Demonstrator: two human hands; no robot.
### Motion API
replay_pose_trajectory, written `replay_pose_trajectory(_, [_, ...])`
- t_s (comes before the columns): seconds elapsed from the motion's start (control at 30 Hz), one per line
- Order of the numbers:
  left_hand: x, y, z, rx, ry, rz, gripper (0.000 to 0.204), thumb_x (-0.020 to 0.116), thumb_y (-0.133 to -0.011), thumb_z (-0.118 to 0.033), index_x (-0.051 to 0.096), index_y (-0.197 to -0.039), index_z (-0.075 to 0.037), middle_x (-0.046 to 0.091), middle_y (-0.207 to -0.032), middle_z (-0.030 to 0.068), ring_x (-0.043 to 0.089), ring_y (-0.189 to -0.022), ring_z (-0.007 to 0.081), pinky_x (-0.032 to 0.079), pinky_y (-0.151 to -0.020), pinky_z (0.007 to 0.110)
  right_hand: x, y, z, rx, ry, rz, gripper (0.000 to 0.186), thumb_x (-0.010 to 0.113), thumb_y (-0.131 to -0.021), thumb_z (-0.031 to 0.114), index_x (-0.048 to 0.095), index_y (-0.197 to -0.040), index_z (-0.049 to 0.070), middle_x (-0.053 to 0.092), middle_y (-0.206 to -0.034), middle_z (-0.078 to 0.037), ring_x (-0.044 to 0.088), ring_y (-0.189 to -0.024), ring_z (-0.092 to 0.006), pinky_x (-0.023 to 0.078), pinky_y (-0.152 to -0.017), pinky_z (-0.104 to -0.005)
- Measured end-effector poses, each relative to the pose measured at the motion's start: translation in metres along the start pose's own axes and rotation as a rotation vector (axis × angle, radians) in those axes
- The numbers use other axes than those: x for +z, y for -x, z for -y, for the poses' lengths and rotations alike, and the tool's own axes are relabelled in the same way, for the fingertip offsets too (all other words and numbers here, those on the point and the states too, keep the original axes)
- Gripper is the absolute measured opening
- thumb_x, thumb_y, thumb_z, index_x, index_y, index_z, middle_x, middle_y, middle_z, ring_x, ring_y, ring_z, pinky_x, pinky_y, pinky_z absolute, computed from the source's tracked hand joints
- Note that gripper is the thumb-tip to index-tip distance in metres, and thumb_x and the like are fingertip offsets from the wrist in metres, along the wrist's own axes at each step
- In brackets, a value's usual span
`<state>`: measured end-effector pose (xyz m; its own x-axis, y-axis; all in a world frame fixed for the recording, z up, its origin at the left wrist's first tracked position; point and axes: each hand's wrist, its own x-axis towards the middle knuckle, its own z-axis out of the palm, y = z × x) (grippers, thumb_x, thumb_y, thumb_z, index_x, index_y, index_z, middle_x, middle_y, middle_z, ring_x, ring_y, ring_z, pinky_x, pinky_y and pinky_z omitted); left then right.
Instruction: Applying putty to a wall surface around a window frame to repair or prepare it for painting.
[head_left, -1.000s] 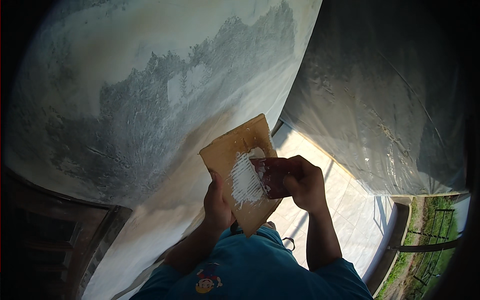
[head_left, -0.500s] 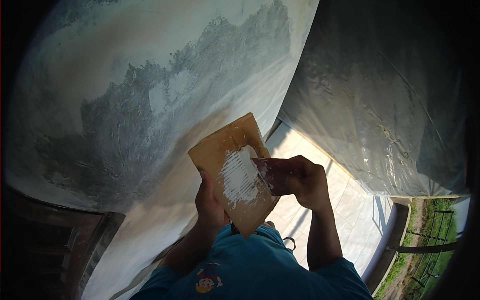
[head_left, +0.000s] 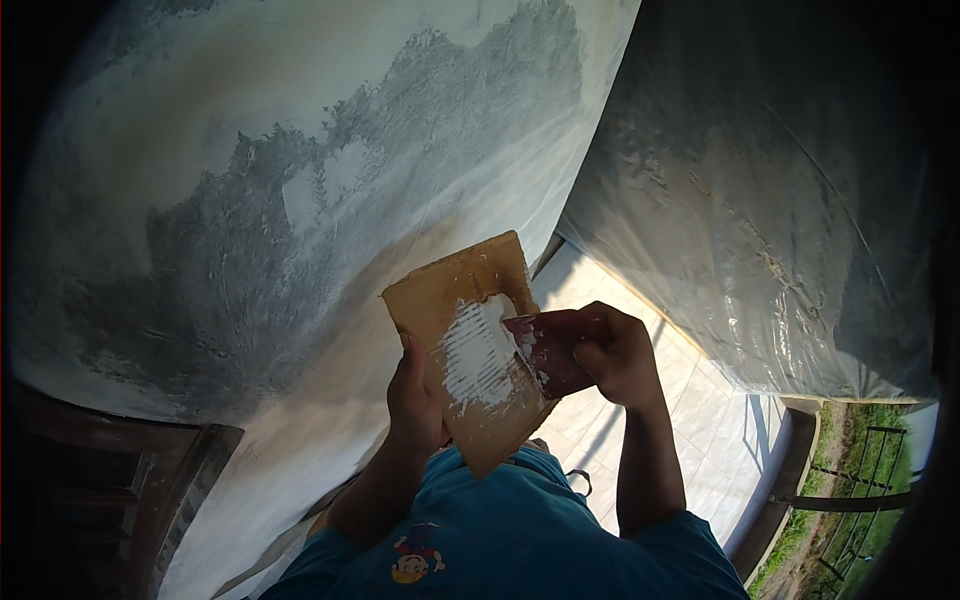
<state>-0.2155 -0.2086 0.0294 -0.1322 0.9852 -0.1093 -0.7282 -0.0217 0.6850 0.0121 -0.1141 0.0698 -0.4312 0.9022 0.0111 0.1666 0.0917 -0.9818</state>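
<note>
My left hand (head_left: 413, 402) grips a brown board (head_left: 500, 262) by its left edge, thumb on top and the other fingers hidden beneath. White putty (head_left: 472, 365), ridged in lines, covers the middle of the board. My right hand (head_left: 620, 352) is closed around a dark red, flat putty scraper (head_left: 548, 345). White smears mark the scraper, and its edge lies against the right side of the putty. Ahead and to the left rises a grey wall (head_left: 290, 260) partly coated in white, with a brighter white patch (head_left: 335, 180) on it.
A translucent plastic sheet (head_left: 740, 200) hangs at the right. Below it is a pale tiled floor (head_left: 670, 400) in sunlight. A dark wooden frame (head_left: 110, 490) stands at lower left. Beyond the floor's right edge are a dark railing (head_left: 860, 490) and grass.
The board and my left hand have shifted very slightly. The scraper has tilted a little and stays at the putty's right edge. Both hands keep their holds.
</note>
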Motion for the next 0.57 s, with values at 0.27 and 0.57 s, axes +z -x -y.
replay_pose_trajectory(0.27, [0.004,-0.002,0.000,-0.030,0.022,0.040,0.069,0.027,-0.103,-0.058,0.038,-0.144,-0.004,0.056,-0.130,0.0183,0.059,-0.118,0.0294,0.051,-0.097,0.045,0.000,-0.003,-0.012,0.005,-0.093,-0.005,0.032,0.058,-0.077,0.000,0.065,-0.108,-0.004,0.071,-0.091,-0.010,0.067,-0.082,-0.0143,0.054,-0.076,-0.0291])
replay_pose_trajectory(0.57, [0.021,-0.008,-0.006,-0.004,0.050,0.109,0.068,0.029,-0.103,-0.057,0.038,-0.144,-0.004,0.056,-0.131,0.0171,0.058,-0.119,0.0295,0.049,-0.100,0.044,0.013,-0.004,-0.011,0.024,-0.109,0.017,0.033,0.059,-0.078,0.002,0.065,-0.110,-0.002,0.073,-0.093,-0.012,0.070,-0.087,-0.0162,0.056,-0.080,-0.0300])
